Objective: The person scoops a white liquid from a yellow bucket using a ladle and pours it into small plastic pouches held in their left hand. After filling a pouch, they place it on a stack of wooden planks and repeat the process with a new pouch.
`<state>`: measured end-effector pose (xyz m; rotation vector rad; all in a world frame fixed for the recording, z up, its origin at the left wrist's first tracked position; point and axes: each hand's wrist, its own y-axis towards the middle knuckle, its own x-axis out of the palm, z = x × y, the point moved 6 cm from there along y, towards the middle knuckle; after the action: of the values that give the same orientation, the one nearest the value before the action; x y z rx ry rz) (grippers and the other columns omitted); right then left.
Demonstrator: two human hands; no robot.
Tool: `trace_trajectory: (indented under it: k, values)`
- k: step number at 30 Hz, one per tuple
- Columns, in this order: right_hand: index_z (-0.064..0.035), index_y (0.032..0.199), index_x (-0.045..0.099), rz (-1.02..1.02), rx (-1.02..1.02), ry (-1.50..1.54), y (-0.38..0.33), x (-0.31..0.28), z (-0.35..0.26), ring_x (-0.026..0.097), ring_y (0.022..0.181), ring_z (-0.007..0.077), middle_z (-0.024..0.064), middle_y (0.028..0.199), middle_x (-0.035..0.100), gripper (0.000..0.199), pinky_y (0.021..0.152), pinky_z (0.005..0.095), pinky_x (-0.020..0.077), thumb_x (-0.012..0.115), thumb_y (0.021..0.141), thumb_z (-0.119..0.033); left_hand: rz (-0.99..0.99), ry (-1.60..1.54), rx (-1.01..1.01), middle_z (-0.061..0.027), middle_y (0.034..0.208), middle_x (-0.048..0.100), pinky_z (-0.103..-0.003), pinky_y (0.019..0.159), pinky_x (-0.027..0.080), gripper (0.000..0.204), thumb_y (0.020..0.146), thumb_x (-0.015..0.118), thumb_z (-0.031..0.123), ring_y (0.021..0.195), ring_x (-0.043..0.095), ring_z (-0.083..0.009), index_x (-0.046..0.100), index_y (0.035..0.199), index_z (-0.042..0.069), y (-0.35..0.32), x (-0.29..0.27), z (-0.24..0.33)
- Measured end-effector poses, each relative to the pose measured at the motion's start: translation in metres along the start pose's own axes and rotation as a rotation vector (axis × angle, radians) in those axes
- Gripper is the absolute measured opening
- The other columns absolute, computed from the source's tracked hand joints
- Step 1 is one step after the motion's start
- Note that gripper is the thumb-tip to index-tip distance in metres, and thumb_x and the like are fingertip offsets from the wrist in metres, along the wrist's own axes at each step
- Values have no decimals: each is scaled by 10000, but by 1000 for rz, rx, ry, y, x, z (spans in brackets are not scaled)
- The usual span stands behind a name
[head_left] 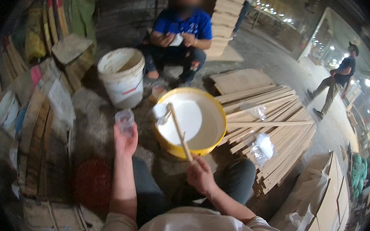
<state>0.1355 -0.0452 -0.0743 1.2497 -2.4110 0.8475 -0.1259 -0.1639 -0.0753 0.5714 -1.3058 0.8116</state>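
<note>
Left hand (125, 139) raised and gripping, right hand (199, 175) closed, forearms extended

Clear plastic bags (263, 148) at 3 o'clock on wooden slats (277, 125); cardboard boxes (326, 195) at 4 o'clock; white bucket (122, 77) with red label at 11 o'clock.

At centre frame I see a yellow basin (190, 121) filled with white liquid, a pale wooden stick (179, 131) slanting across it. Upper left of it stands a white bucket (122, 77) with a red streak. The slats (272, 121) on the right are light tan. My clear cup (124, 119) looks greyish; the seated person's shirt (182, 24) is bright blue.
</note>
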Motion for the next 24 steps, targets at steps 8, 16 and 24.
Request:
trace_trajectory:
  k: [8, 16, 24]
  values:
    - [-144, 1243, 442, -34, 3, 113, -8, 3, -10, 315, 405, 69, -23, 588, 375, 310, 357, 210, 274, 437, 933, -156, 76, 18, 35, -106, 1060, 582, -325, 805, 529, 324, 901, 476, 292, 952, 579, -226, 517, 1093, 35, -3, 0, 7]
    - [-151, 1216, 461, -44, 55, 182, -3, 4, -1, 342, 437, 79, 9, 663, 436, 286, 367, 190, 294, 410, 934, -139, 8, -15, 52, -128, 1118, 554, -345, 828, 523, 366, 920, 431, 298, 1011, 558, -280, 473, 1158, 23, 1, -6, 13]
    - [-154, 1205, 461, -65, 64, 226, -4, 10, -6, 337, 427, 85, 13, 664, 438, 273, 359, 195, 298, 407, 937, -150, 53, -10, 83, -162, 1131, 536, -348, 853, 513, 389, 916, 435, 307, 1047, 536, -294, 467, 1150, -2, -3, 3, 18]
